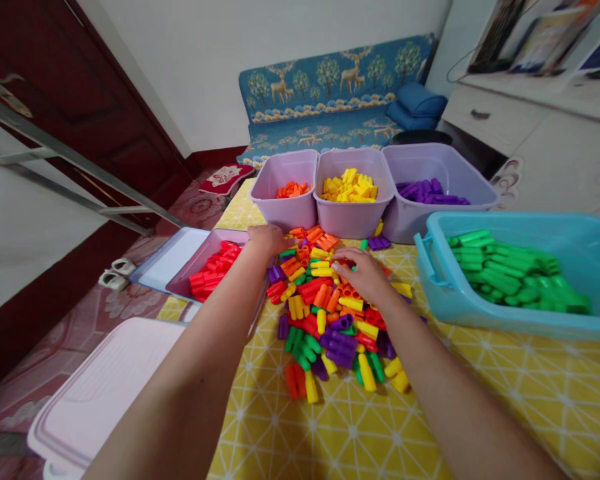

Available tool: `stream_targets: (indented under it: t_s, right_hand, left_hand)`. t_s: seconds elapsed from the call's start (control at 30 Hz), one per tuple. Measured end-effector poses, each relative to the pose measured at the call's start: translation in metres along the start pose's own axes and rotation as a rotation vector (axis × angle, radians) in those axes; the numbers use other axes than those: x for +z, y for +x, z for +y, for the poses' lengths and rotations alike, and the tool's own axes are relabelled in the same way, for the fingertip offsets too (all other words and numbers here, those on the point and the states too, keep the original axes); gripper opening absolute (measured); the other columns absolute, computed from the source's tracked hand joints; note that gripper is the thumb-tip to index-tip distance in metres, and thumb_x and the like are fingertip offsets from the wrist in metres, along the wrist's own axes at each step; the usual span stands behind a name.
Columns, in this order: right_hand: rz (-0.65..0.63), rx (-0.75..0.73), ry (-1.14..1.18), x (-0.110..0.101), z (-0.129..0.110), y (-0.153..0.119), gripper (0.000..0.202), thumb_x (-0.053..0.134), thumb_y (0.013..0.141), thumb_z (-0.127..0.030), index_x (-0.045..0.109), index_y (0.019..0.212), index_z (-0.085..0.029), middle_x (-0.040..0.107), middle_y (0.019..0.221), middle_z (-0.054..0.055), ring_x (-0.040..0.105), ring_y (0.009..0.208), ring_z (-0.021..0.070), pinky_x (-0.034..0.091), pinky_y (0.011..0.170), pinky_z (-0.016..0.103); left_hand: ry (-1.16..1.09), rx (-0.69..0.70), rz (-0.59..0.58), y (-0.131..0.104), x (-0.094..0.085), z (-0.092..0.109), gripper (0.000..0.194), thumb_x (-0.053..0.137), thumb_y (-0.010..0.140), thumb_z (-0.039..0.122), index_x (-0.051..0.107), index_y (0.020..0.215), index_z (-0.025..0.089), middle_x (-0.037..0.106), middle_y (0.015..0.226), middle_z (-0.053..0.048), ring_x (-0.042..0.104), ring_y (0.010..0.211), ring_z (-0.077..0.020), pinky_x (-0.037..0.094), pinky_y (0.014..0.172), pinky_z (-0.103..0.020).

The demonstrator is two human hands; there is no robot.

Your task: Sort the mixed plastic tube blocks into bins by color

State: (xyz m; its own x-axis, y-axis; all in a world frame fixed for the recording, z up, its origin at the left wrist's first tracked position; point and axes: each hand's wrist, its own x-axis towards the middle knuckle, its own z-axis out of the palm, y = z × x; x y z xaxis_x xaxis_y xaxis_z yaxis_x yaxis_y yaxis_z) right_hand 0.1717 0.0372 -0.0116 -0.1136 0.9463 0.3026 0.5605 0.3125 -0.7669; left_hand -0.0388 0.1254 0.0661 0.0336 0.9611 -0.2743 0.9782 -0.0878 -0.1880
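I see a yellow plastic tube (pixel 322 273) lying left-right, just left of my closer right hand (pixel 363 273), fingers loosely parted; my left hand's (pixel 268 239) grip I can't tell.

No legible text, brand, number or sign

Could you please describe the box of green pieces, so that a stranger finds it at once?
On the yellow tablecloth, look right of the mixed pile. The large box there holds green pieces. It is turquoise, whereas the three neighbouring boxes in a row are lilac.
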Motion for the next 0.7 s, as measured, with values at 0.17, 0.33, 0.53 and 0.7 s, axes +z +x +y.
stream_targets:
  t_s: [0.17,0.33,0.53,0.7]
  right_hand:
    - [0.006,-0.013,-0.002,0.001,0.002,0.001,0.013,0.065,0.079,-0.023,0.072,0.090,-0.021,0.069,0.109,0.008,0.062,0.106,0.0234,0.043,0.099,0.043]
    - [0.013,-0.013,-0.012,0.004,0.006,0.001,0.015,0.064,0.079,-0.023,0.072,0.092,-0.021,0.069,0.110,0.008,0.061,0.107,0.0237,0.043,0.099,0.042]
    - [0.036,-0.004,-0.009,0.004,0.009,0.002,0.015,0.063,0.079,-0.025,0.071,0.091,-0.020,0.070,0.105,0.008,0.062,0.104,0.0246,0.044,0.097,0.042]
    - [0.051,0.017,0.013,0.004,0.011,0.002,0.015,0.062,0.078,-0.026,0.070,0.090,-0.021,0.070,0.101,0.007,0.063,0.099,0.0238,0.046,0.093,0.042]
  left_hand:
    - [-0.098,0.054,0.077,-0.007,0.003,0.011,0.071,0.049,0.079,0.065,0.059,0.125,0.013,0.058,0.130,-0.021,0.059,0.114,-0.0355,0.049,0.090,-0.042]
    - [-0.334,0.330,0.116,-0.031,0.001,0.003,0.051,0.056,0.081,0.051,0.063,0.122,0.020,0.069,0.115,-0.010,0.065,0.104,-0.0254,0.049,0.087,-0.030]
    - [-0.592,0.498,0.238,-0.036,0.001,0.005,0.038,0.051,0.087,0.039,0.067,0.116,0.018,0.072,0.104,-0.004,0.066,0.092,-0.0193,0.050,0.084,-0.027]
    - [-0.486,0.512,0.434,-0.012,0.015,0.041,0.041,0.052,0.087,0.032,0.060,0.125,0.018,0.061,0.125,-0.009,0.056,0.115,-0.0215,0.043,0.101,-0.032]
